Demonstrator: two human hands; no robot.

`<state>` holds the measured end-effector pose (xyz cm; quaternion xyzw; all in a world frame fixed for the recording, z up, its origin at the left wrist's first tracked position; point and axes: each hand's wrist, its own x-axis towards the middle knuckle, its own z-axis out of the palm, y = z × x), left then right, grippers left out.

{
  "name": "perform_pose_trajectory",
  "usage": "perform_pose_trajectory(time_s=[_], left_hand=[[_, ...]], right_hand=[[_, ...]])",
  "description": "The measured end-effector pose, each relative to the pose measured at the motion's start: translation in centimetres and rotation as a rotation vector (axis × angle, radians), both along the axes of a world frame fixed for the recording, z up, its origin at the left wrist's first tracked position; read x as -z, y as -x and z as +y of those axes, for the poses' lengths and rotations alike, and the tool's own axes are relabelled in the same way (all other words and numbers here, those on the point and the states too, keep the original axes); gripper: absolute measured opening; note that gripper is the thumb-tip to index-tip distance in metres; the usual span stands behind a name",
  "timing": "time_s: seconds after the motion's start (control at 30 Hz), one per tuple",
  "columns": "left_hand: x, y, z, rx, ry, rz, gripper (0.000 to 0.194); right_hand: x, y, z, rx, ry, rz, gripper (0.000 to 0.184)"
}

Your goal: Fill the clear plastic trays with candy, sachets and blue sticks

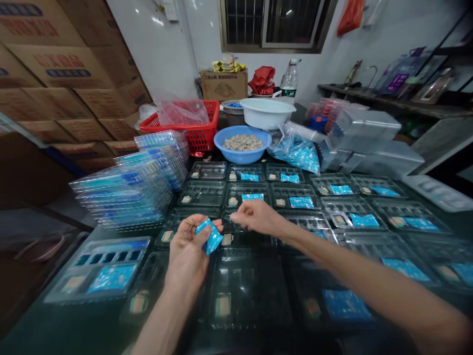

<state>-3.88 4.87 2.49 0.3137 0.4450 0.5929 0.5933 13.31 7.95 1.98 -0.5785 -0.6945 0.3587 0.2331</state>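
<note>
Left hand point(188, 251) grips blue sachet point(209, 237); looks light, soft, slippery, best taken by its edge; right hand point(255, 217) fingers bunched narrow, empty-looking, over clear plastic tray point(247, 241).

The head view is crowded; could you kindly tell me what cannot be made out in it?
In the head view:
Printing on the blue packet in the left hand: too small, creased, partly covered by fingers.
Whatever the right hand may pinch: hidden by its curled fingers.
Contents of the blue bowl: too small.
Stacked clear trays at left: blurred.
</note>
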Motion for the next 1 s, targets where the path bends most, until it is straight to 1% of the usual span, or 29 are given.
perform_pose_trajectory(time_s=[0.03, 0.07, 0.1, 0.17, 0.2, 0.27, 0.33, 0.4, 0.43, 0.5, 0.6, 0.67, 0.73, 0.87, 0.93, 1.0], left_hand=[[-0.1, -0.5, -0.1, -0.017, -0.037, 0.005, 0.026], [-0.2, -1.1, -0.2, -0.032, -0.074, 0.014, 0.023], [-0.4, -1.7, -0.3, -0.044, -0.11, 0.025, 0.022], [-0.5, -2.8, -0.5, -0.06, -0.172, 0.045, 0.02], [-0.6, -3.3, -0.6, -0.074, -0.201, 0.056, 0.02], [-0.4, -3.7, -0.6, -0.07, -0.242, 0.083, 0.02], [0.1, -3.4, -0.5, 0.002, -0.226, 0.117, 0.021], [0.7, -2.5, -0.2, 0.068, -0.17, 0.173, 0.022], [0.9, -2.0, 0.0, 0.068, -0.143, 0.208, 0.023], [1.1, -0.9, 0.7, 0.01, -0.13, 0.282, 0.024], [0.2, 0.1, 2.2, -0.032, -0.201, 0.342, 0.023], [-0.8, 0.1, 3.5, -0.031, -0.264, 0.376, 0.022], [-1.8, -0.3, 5.1, -0.023, -0.312, 0.445, 0.02], [-3.5, -1.7, 9.0, -0.004, -0.413, 0.619, 0.018], [-4.4, -2.8, 11.3, -0.024, -0.491, 0.66, 0.016], [-5.5, -4.4, 13.6, -0.031, -0.565, 0.658, 0.015]], right_hand=[[-0.2, 0.9, -1.3, -0.09, 0.101, 0.177, 0.034], [-0.4, 1.7, -2.4, -0.137, 0.174, 0.341, 0.034], [-0.6, 2.4, -3.4, -0.137, 0.21, 0.472, 0.032], [-0.8, 3.2, -4.5, -0.044, 0.184, 0.645, 0.023], [-0.9, 3.2, -4.6, 0.014, 0.151, 0.691, 0.019], [-0.7, 2.2, -4.2, 0.119, 0.088, 0.708, 0.012], [-0.3, 0.3, -3.5, 0.2, -0.002, 0.623, 0.014], [0.3, -2.0, -2.8, 0.21, -0.1, 0.422, 0.016], [0.6, -3.0, -2.7, 0.191, -0.141, 0.288, 0.014], [1.2, -4.4, -2.8, 0.134, -0.183, -0.004, 0.009], [1.9, -4.5, -3.4, 0.067, -0.191, -0.422, 0.013], [2.2, -3.7, -3.7, 0.037, -0.184, -0.594, 0.016], [2.6, -2.7, -3.8, 0.034, -0.184, -0.653, 0.019], [3.0, -2.0, -3.5, 0.038, -0.239, -0.664, 0.024], [2.7, -2.3, -3.6, 0.033, -0.262, -0.641, 0.024], [2.0, -3.1, -4.0, 0.021, -0.258, -0.594, 0.021]])
